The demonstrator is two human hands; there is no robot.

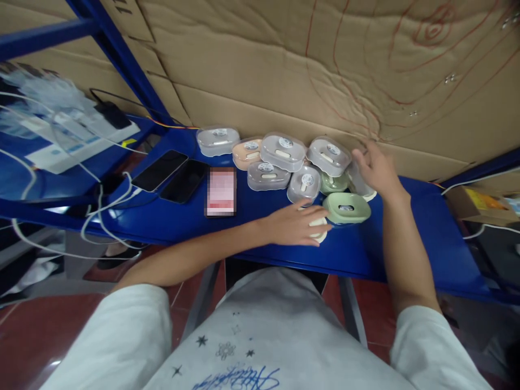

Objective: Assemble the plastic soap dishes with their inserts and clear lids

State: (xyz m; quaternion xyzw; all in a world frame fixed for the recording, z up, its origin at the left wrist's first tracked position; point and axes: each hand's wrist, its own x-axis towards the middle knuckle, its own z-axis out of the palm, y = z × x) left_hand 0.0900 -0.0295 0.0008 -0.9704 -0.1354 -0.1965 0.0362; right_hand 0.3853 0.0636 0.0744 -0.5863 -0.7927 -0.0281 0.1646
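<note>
My left hand (298, 225) lies over a cream oval box (319, 234) near the table's front edge, its fingers curved around it; most of the box is hidden. A green oval box (346, 208) with a dark label window sits just right of those fingers. My right hand (376, 168) is at the back right, slightly blurred, thumb and fingers apart. Beneath it stands a pale box with a clear lid (359, 183), partly covered by the hand; whether they touch I cannot tell. Another green box (333, 182) lies beside it.
Several clear-lidded grey boxes (283, 152) and a peach one (247, 154) cluster at the back, some overlapping. Left of them lie two dark phones (160, 170) and a lit, blurred-out phone (220, 192). White cables (108, 216) hang at left. A cardboard wall (252, 65) rises behind.
</note>
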